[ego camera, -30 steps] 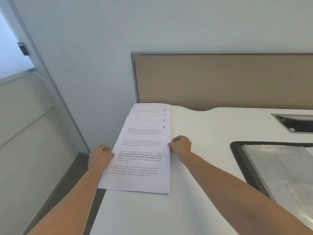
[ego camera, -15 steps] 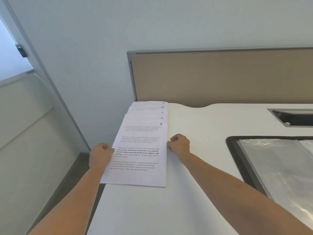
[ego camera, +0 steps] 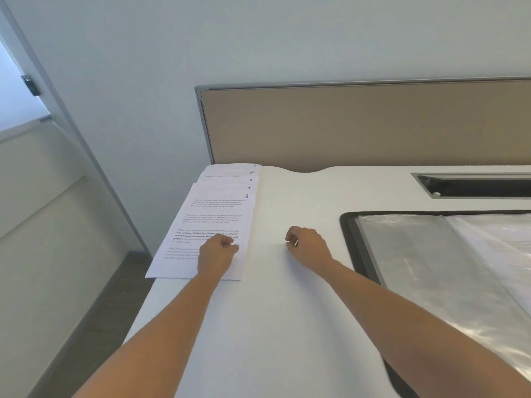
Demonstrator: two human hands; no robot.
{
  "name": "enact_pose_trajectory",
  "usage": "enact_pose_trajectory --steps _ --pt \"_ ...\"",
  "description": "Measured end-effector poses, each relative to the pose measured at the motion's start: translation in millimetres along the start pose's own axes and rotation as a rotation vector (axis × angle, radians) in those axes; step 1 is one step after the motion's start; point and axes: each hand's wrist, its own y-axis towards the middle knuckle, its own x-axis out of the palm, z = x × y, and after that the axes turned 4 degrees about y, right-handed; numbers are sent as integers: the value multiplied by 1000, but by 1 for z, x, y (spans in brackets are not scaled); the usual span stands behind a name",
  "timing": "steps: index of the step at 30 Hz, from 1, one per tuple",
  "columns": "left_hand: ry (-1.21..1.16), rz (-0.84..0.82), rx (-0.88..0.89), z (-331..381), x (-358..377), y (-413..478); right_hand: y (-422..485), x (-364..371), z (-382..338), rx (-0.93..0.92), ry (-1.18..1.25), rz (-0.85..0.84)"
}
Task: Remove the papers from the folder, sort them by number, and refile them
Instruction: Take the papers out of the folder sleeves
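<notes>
your left hand (ego camera: 217,252) lies curled on the top sheet of the papers (ego camera: 212,214), fanned at the desk's (ego camera: 273,326) left edge; i cannot tell if it pinches the sheet. your right hand (ego camera: 309,245) is curled on bare desk, holding nothing. the folder (ego camera: 416,268) lies open at right. the sheets look light, limp and slippery: take a side edge.

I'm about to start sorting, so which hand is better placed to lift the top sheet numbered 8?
Probably left. The left hand lies on the top sheet; the right hand sits on the bare table beside the stack, touching no paper.
</notes>
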Motion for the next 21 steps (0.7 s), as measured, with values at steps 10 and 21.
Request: enact_pose_trajectory --steps 10,21 --pt "24 -155 84 50 94 -90 -63 -108 93 67 -125 185" --pt "-43 -210 144 124 224 -189 -141 -255 242 346 -349 341"
